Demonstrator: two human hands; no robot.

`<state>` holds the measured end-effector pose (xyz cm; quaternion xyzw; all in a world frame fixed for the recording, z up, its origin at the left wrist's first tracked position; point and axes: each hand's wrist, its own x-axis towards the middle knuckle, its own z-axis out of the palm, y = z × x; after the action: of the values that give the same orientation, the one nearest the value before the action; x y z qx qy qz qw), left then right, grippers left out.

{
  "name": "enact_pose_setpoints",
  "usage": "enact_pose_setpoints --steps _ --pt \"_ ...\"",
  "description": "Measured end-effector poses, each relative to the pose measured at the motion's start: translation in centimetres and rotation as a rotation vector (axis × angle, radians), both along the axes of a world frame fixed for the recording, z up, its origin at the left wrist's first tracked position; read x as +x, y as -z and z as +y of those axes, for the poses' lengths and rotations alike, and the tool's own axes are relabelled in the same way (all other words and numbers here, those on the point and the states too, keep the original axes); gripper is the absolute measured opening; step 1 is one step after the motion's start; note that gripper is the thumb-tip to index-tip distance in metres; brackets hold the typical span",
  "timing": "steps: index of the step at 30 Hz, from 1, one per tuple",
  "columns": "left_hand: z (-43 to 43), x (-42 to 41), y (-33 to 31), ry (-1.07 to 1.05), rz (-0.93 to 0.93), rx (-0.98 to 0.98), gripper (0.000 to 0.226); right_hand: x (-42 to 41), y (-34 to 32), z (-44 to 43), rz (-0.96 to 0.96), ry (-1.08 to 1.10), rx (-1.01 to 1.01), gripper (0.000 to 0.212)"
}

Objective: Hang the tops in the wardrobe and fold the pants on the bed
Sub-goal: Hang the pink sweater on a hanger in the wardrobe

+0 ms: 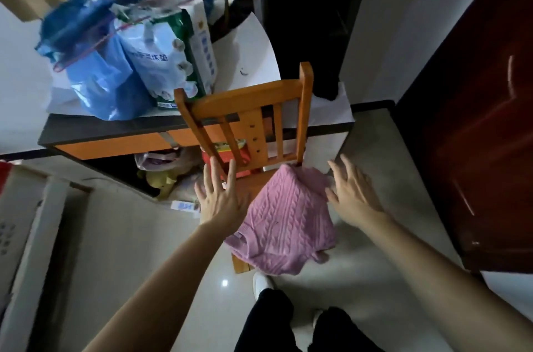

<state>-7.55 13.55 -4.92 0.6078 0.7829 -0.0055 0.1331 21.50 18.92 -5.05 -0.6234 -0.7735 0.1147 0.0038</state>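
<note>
A pink cable-knit sweater [284, 222] lies heaped on the seat of an orange wooden chair [248, 109], hanging over the seat's front edge. My left hand [220, 196] hovers at the sweater's left side with fingers spread and straight, holding nothing. My right hand [353, 193] reaches in from the right, fingers straight, its fingertips at the sweater's upper right edge. Pink wire hangers [135, 25] lie on top of the bags on the desk behind the chair.
A dark-topped desk [115, 129] behind the chair carries a blue plastic bag [98, 83] and a white and green package [173, 54]. Bags are stuffed under the desk. A cardboard box [26, 222] stands at left, a dark red door [476, 135] at right. My feet stand below the chair.
</note>
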Motion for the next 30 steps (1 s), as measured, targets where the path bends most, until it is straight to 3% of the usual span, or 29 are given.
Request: enact_pose_setpoints --steps 5,11,14,17,21,24,26,30 --pt "2.0 -0.4 8.4 0.054 -0.041 -0.149 0.085 -0.1 7.4 -0.3 0.006 0.192 -0.193 0.067" --pt "4.1 1.6 19.7 -0.166 -0.233 -0.280 0.093 0.5 18.6 0.0 0.158 0.363 -0.451 0.069" --pt "4.7 2.2 26.4 -0.151 -0.228 -0.339 0.094 0.9 25.0 0.5 0.216 0.457 -0.600 0.075" --pt "4.9 2.8 30.3 -0.078 -0.213 -0.412 0.094 0.6 28.4 0.9 0.289 0.582 -0.676 0.079" --pt "4.2 5.1 34.2 -0.227 -0.223 -0.375 0.106 0.3 32.6 0.0 0.415 0.694 -0.698 0.083" --pt "4.8 4.6 34.8 -0.300 -0.166 -0.217 0.082 0.7 34.4 -0.4 0.289 0.669 -0.735 0.085" --pt "5.2 4.1 34.3 -0.222 -0.159 -0.187 0.060 1.1 34.6 0.1 0.183 0.646 -0.742 0.061" --pt "6.1 4.9 30.7 -0.320 -0.420 0.018 0.033 0.7 33.2 1.4 0.356 0.691 -0.722 0.030"
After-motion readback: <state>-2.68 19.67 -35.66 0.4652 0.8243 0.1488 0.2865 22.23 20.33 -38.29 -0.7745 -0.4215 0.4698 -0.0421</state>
